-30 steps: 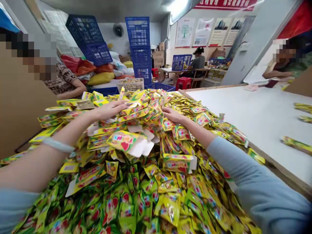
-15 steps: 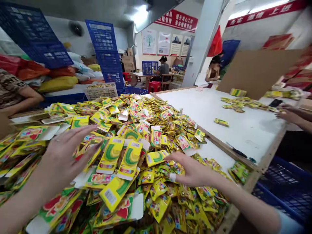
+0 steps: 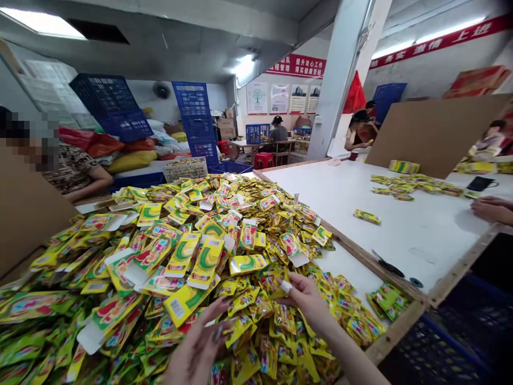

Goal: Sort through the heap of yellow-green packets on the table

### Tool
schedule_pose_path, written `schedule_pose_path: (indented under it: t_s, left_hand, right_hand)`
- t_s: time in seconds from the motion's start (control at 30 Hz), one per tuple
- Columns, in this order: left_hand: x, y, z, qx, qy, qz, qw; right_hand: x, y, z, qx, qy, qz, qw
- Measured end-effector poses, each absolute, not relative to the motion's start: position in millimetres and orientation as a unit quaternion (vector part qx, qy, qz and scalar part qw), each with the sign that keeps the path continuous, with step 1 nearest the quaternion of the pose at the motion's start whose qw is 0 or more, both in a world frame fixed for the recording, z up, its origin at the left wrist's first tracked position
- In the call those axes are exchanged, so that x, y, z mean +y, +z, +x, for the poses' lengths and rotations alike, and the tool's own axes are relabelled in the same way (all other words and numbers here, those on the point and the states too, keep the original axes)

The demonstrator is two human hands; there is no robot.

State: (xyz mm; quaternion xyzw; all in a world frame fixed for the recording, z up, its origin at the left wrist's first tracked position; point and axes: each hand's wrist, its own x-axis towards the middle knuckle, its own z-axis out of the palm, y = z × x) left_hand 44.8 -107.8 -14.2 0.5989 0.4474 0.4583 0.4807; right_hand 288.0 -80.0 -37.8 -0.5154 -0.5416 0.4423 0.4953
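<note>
A large heap of small yellow candy packets (image 3: 266, 307) lies before me, mixed with flat printed yellow and green boxes (image 3: 207, 262). My right hand (image 3: 306, 297) is over the packets, fingers pinched on the edge of one small yellow packet (image 3: 272, 280). White wrapping covers one of its fingertips. Low in the middle, my left hand (image 3: 202, 339) hovers close to the packets, fingers curved and apart, with nothing visible in it. Several open boxes with white flaps (image 3: 90, 338) lie to its left.
A wooden rail (image 3: 360, 254) divides the heap from a white table (image 3: 332, 198) holding scissors (image 3: 388, 263), a single box (image 3: 367, 216) and more packets. A person's hands (image 3: 492, 208) rest at the right. Another person sits left behind a cardboard sheet (image 3: 32, 208). Blue crates (image 3: 444, 342) stand lower right.
My left hand has moved right and down, from the boxes on the left to the packets. My right hand has dropped slightly and now pinches a packet. The view has tilted up.
</note>
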Motion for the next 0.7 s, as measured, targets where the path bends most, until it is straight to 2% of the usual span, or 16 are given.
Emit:
schedule_pose_path:
  t_s: [0.07, 0.17, 0.33, 0.4, 0.5, 0.6, 0.7]
  left_hand:
    - [-113.1, -22.8, 84.6, 0.452, 0.458, 0.564, 0.516]
    - [-112.8, -28.1, 125.7, 0.469, 0.460, 0.564, 0.500]
    - [-118.9, -33.4, 134.1, 0.479, 0.444, 0.641, 0.402]
    - [-122.9, -39.3, 126.3, 0.504, 0.429, 0.657, 0.360]
    - [-126.4, -49.3, 115.4, 0.538, 0.382, 0.681, 0.317]
    - [-122.7, -46.8, 106.8, 0.529, 0.338, 0.735, 0.257]
    - [-103.9, -20.4, 93.0, 0.490, 0.285, 0.802, 0.186]
  right_hand:
    - [-97.0, -40.6, 276.7, -0.490, 0.491, -0.493, 0.525]
    - [-117.1, -45.7, 262.7, -0.444, 0.533, -0.465, 0.550]
    - [-135.5, -54.8, 257.1, -0.544, 0.373, -0.528, 0.535]
    - [-138.8, -56.5, 254.2, -0.555, 0.364, -0.522, 0.535]
    - [-141.2, -57.1, 244.1, -0.520, 0.464, -0.452, 0.557]
    - [-142.5, -58.9, 234.7, -0.465, 0.588, -0.392, 0.533]
    - [-143.5, -61.0, 239.5, -0.456, 0.576, -0.417, 0.536]
